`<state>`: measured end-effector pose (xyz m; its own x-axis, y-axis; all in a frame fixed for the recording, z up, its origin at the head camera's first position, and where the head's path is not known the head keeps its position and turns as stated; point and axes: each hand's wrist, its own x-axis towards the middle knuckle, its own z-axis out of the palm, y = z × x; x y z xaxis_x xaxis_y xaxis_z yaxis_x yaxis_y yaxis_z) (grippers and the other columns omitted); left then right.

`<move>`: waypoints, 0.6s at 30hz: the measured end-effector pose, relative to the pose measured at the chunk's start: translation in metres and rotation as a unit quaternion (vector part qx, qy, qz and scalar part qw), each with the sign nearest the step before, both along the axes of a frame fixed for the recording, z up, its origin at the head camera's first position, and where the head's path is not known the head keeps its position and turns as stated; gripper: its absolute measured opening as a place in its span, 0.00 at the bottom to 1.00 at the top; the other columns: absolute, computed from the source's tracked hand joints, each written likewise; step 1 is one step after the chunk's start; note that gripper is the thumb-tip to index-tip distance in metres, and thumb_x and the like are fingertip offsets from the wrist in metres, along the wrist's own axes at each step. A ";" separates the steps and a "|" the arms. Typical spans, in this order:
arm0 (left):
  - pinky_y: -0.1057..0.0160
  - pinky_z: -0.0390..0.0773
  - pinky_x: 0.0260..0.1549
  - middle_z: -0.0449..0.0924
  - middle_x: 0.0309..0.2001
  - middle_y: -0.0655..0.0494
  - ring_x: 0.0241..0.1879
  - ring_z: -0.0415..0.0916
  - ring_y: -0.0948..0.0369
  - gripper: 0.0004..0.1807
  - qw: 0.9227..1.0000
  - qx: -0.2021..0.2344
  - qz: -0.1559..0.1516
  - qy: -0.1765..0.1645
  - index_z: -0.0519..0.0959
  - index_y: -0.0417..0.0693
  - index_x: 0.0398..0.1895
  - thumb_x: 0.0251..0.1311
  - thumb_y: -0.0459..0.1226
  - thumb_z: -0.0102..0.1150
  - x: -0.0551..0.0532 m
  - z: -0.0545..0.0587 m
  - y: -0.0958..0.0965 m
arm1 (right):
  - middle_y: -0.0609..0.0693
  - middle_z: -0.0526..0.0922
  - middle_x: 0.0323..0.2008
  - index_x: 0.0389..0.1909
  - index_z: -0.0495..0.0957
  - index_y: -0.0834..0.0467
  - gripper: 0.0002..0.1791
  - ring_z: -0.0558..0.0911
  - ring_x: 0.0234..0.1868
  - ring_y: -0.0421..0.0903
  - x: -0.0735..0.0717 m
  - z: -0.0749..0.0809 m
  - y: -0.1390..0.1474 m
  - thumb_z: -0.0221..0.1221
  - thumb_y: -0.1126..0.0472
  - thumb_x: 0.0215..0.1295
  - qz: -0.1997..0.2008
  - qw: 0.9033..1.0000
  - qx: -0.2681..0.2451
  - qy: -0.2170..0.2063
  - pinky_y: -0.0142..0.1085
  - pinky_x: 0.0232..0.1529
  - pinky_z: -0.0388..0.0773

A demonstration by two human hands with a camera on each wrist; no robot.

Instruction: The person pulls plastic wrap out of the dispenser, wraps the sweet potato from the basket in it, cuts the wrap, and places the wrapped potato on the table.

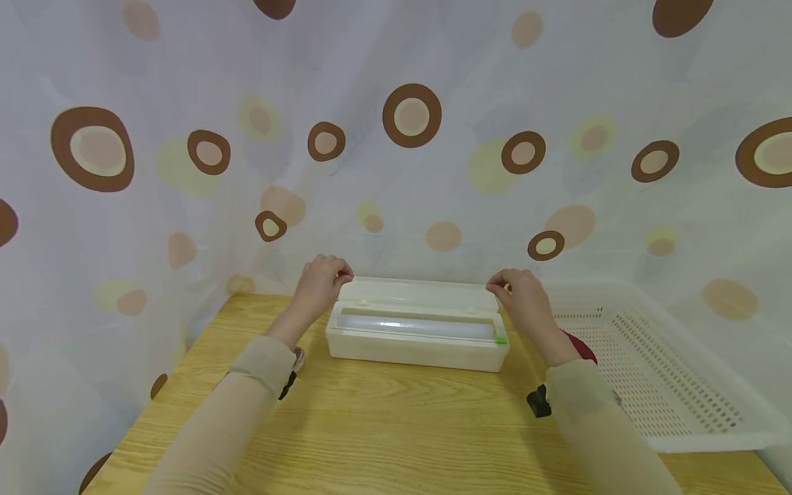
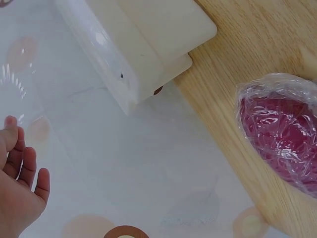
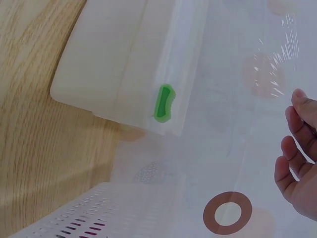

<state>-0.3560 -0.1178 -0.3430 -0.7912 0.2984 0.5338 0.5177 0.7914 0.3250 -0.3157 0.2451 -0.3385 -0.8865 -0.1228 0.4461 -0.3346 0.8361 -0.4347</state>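
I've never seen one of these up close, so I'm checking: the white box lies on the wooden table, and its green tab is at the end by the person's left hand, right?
Not quite: the green tab is at the other end, by the person's right hand, as the head view shows. The white box does lie on the wooden table.

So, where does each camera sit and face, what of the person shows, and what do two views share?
Head: head-worn, facing forward and down at the white dispenser; both arms, left fingers and right fingers show.
Left wrist: worn there, facing the dispenser's end and a wrapped red bundle; left fingers at left edge.
Right wrist: worn there, facing the green clip on the dispenser; right fingers at right edge.
Shared: head and right wrist show the green clip.
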 end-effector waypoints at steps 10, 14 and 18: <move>0.50 0.69 0.42 0.80 0.33 0.52 0.37 0.71 0.52 0.04 1.000 0.001 -0.005 0.013 0.81 0.46 0.31 0.60 0.36 0.60 -0.002 0.009 0.000 | 0.57 0.81 0.36 0.37 0.80 0.61 0.07 0.72 0.40 0.55 0.001 0.009 0.000 0.57 0.61 0.66 0.002 1.000 0.009 0.013 0.49 0.43 0.71; 0.50 0.69 0.42 0.81 0.34 0.52 0.38 0.72 0.52 0.05 1.000 -0.001 -0.001 0.011 0.81 0.46 0.31 0.61 0.37 0.59 -0.002 0.013 0.000 | 0.57 0.82 0.35 0.36 0.80 0.62 0.07 0.73 0.40 0.55 -0.001 0.012 0.000 0.58 0.61 0.65 0.004 1.000 0.010 0.024 0.49 0.43 0.71; 0.50 0.69 0.42 0.80 0.34 0.51 0.39 0.72 0.52 0.05 1.000 0.000 0.001 0.014 0.81 0.45 0.31 0.61 0.37 0.59 -0.003 0.016 0.001 | 0.57 0.82 0.35 0.36 0.80 0.61 0.07 0.74 0.40 0.55 -0.003 0.016 0.001 0.58 0.61 0.65 0.004 1.000 0.010 0.026 0.49 0.44 0.71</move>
